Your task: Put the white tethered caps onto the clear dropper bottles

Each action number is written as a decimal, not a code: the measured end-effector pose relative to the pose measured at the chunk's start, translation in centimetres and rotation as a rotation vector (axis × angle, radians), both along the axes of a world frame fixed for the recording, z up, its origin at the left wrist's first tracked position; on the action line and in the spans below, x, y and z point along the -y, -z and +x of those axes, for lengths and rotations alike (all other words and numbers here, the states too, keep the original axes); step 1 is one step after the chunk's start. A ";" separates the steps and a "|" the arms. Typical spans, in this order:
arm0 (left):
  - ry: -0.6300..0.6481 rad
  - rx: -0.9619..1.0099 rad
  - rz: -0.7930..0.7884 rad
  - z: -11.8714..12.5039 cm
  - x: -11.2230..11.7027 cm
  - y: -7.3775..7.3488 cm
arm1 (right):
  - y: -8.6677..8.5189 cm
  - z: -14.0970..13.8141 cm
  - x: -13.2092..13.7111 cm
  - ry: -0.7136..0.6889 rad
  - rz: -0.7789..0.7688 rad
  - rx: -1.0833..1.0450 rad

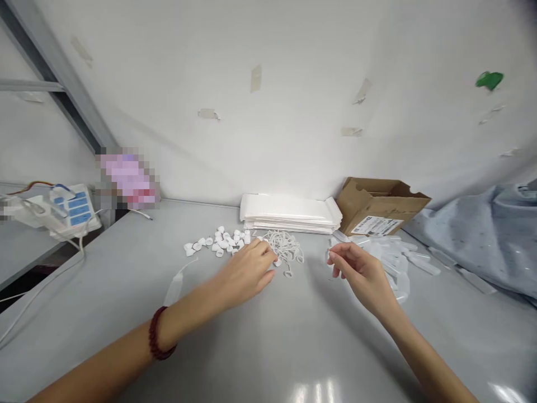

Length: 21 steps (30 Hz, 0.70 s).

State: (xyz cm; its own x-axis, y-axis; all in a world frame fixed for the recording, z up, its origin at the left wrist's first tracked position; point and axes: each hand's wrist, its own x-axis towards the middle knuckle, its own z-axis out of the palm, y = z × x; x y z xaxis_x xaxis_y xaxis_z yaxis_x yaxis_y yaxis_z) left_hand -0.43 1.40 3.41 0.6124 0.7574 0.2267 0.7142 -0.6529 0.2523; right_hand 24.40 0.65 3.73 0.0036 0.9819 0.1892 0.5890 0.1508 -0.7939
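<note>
My left hand (247,271) lies palm down on the smooth grey table (268,347), forearm running in from 7 o'clock. A bracelet of dark red beads (157,336) circles the wrist. The fingers are bunched and bent downward, and their tips rest at the near edge of a tangle of thin white loops (286,247). I cannot tell whether they have closed on a loop.

At 11 o'clock from this hand lies a scatter of small white caps (218,243), rounded and matte. At 8 o'clock, well apart from the pile, one flat clear pouch (174,286) with a thin cord lies on the table.

My right hand (361,273) is raised slightly off the surface, wrist bent, forearm entering from 5 o'clock. Thumb and forefinger curl toward each other and the other fingers are loosely folded. I cannot tell whether anything is pinched between them. Just beside this hand, at 2 o'clock, lies a heap of clear plastic vials (398,258), glossy and elongated.

At 12 o'clock, against the wall, sits a neat stack of flat white sheets (289,214). A brown cardboard box (380,207), flaps open, stands at 1 o'clock. Crumpled blue-grey cloth (482,240) lies at 3 o'clock.
</note>
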 end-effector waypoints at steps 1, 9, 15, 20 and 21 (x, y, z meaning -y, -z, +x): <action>0.001 -0.010 0.010 0.9 -0.3 0.3 | -0.1 0.7 -0.3 0.015 0.007 0.040; 0.029 0.009 0.039 4.0 -0.3 2.8 | -0.9 5.5 -1.4 0.073 0.090 0.348; 0.023 0.162 0.007 3.5 0.7 3.1 | 2.0 3.2 -1.9 0.120 0.166 0.592; 0.066 0.309 0.033 1.7 2.2 2.8 | 4.3 1.2 -2.2 0.158 0.218 0.722; 0.074 0.352 0.038 1.3 2.4 2.7 | 4.5 1.1 -2.3 0.152 0.220 0.730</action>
State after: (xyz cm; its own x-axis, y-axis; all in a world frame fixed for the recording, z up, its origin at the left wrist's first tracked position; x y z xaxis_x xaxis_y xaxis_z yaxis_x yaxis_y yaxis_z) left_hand 0.87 -0.99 0.68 0.5447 0.7006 0.4609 0.5378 -0.7135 0.4491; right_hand 25.47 2.93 -0.73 -0.0659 0.9201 0.3862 0.9781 0.1362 -0.1577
